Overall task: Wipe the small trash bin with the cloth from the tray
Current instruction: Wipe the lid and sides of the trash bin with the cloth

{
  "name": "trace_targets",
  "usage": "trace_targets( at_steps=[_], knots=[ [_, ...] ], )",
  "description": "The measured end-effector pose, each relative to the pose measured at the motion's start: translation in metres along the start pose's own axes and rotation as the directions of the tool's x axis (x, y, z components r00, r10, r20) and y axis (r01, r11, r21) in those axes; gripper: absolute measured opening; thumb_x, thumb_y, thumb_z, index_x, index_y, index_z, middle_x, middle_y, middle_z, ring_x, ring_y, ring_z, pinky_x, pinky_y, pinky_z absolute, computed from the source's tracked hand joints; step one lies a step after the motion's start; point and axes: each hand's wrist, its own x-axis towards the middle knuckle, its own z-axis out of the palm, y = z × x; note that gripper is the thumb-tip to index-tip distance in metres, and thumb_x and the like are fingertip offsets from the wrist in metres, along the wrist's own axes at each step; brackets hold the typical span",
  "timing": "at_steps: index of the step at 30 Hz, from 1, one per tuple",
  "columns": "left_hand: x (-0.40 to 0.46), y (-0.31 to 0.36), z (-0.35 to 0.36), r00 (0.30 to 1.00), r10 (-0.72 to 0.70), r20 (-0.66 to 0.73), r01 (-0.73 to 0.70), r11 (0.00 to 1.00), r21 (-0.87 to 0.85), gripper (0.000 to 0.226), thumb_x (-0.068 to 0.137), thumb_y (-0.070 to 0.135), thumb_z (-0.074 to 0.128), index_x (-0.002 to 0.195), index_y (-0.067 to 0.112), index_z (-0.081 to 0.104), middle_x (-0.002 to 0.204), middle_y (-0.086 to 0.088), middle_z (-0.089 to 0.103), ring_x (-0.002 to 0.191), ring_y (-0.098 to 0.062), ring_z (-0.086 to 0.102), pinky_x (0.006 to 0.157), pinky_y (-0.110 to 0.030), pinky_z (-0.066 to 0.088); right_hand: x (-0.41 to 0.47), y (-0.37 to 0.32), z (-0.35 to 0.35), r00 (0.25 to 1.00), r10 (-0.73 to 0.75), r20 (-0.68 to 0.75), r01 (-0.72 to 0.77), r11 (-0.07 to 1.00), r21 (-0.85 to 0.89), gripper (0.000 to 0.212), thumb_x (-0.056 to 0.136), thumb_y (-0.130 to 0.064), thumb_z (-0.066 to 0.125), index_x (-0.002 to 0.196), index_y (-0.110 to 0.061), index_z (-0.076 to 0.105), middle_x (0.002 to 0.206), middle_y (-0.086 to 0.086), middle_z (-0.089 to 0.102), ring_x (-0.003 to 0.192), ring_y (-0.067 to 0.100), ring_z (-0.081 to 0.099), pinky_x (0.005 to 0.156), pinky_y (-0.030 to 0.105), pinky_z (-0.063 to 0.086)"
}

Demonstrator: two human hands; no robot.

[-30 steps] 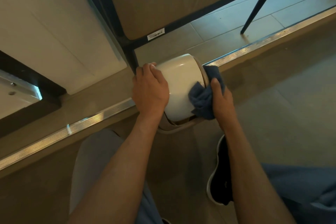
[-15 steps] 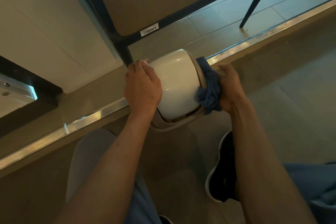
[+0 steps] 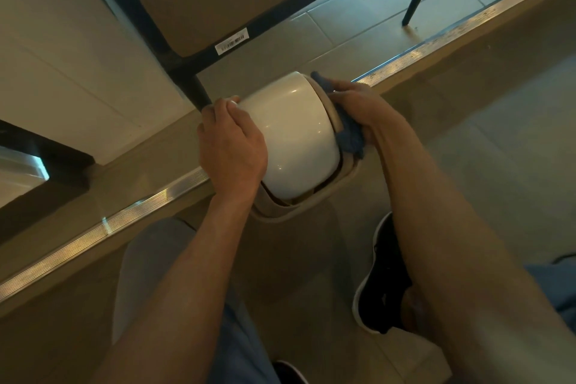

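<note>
Since a second ago, my right hand (image 3: 358, 106) had carried the blue cloth (image 3: 347, 131) from the white bin's (image 3: 296, 140) near side to its right end, fingers curled around it. My left hand (image 3: 232, 146) still gripped the tipped bin's left end above the floor.

Your trash bin (image 3: 296, 134) is showing a glossy, smooth white shell, likely plastic, catching small highlights. Its tan lid rim (image 3: 332, 109) is looking matt. The blue cloth (image 3: 350, 134) you are holding is reading soft, nubby and matt. The floor strip (image 3: 149, 206) is glinting as ribbed metal. The floor tiles (image 3: 358, 31) are reflecting a smooth sheen. The black chair frame (image 3: 146, 25) is appearing as dull painted metal.
</note>
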Motion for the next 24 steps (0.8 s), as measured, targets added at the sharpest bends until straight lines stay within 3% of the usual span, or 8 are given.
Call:
trace_targets(
  at_steps=[3,9,12,15,19,21,24],
  knots=[
    [0.002,0.0,0.0,1.0,-0.008,-0.022,0.008,1.0,-0.001,0.042,0.106,0.034,0.024,0.127,0.019,0.058,0.125,-0.006,0.059,0.106,-0.022,0.058,0.077,-0.032,0.041,0.006,-0.006,0.007,1.0,-0.014,-0.015,0.014,1.0,0.004,0.034,0.098,-0.024,0.064,0.132,-0.029,0.066,0.118,0.0,0.073,0.109,0.018,0.069,0.098,0.036,0.056],
    [0.002,-0.001,-0.002,1.0,0.002,-0.029,-0.001,1.0,0.025,0.044,0.106,0.036,0.023,0.129,0.021,0.058,0.129,-0.003,0.058,0.108,-0.018,0.057,0.069,-0.019,0.031,-0.028,0.032,0.0,1.0,0.003,-0.026,0.0,0.989,0.15,0.031,0.101,-0.025,0.061,0.132,-0.023,0.064,0.12,0.001,0.07,0.112,0.017,0.066,0.102,0.04,0.054],
    [0.003,0.0,-0.002,1.0,-0.006,-0.023,0.006,1.0,0.019,0.045,0.106,0.036,0.023,0.128,0.021,0.059,0.128,-0.003,0.058,0.108,-0.019,0.058,0.075,-0.028,0.036,-0.059,0.056,0.011,0.988,0.003,-0.156,0.036,0.969,0.246,0.03,0.104,-0.023,0.055,0.133,-0.02,0.061,0.117,-0.001,0.068,0.109,0.014,0.065,0.1,0.038,0.055],
    [0.002,0.0,-0.001,1.0,-0.003,-0.017,0.003,1.0,0.008,0.046,0.105,0.037,0.022,0.128,0.021,0.059,0.127,-0.003,0.058,0.107,-0.02,0.059,0.076,-0.029,0.039,-0.081,0.078,0.035,0.914,-0.057,-0.402,0.166,0.956,0.243,0.032,0.106,-0.021,0.051,0.137,-0.02,0.055,0.122,-0.005,0.063,0.116,0.012,0.06,0.105,0.035,0.051],
    [0.003,-0.001,-0.002,1.0,0.002,-0.014,-0.002,1.0,0.003,0.044,0.106,0.034,0.023,0.127,0.02,0.059,0.127,-0.004,0.058,0.108,-0.021,0.059,0.077,-0.03,0.038,-0.104,0.099,0.09,0.704,-0.05,-0.708,0.265,0.944,0.198,0.041,0.106,-0.017,0.05,0.146,-0.016,0.049,0.141,0.0,0.057,0.131,0.012,0.053,0.112,0.035,0.045],
    [0.003,-0.001,-0.002,1.0,0.009,-0.012,-0.009,1.0,0.007,0.044,0.106,0.035,0.023,0.127,0.02,0.059,0.127,-0.004,0.058,0.107,-0.022,0.059,0.077,-0.032,0.042,-0.116,0.106,0.116,0.642,-0.009,-0.767,0.27,0.939,0.215,0.044,0.105,-0.018,0.052,0.148,-0.018,0.046,0.142,-0.002,0.054,0.132,0.012,0.051,0.112,0.037,0.044],
    [0.003,-0.002,-0.001,1.0,0.005,0.0,-0.005,1.0,0.004,0.044,0.106,0.036,0.023,0.127,0.021,0.059,0.129,-0.005,0.058,0.108,-0.023,0.06,0.079,-0.036,0.048,-0.126,0.106,0.135,0.634,0.103,-0.766,0.254,0.908,0.332,0.044,0.104,-0.021,0.054,0.147,-0.02,0.046,0.141,0.0,0.057,0.128,0.013,0.055,0.109,0.039,0.048]
  ],
)
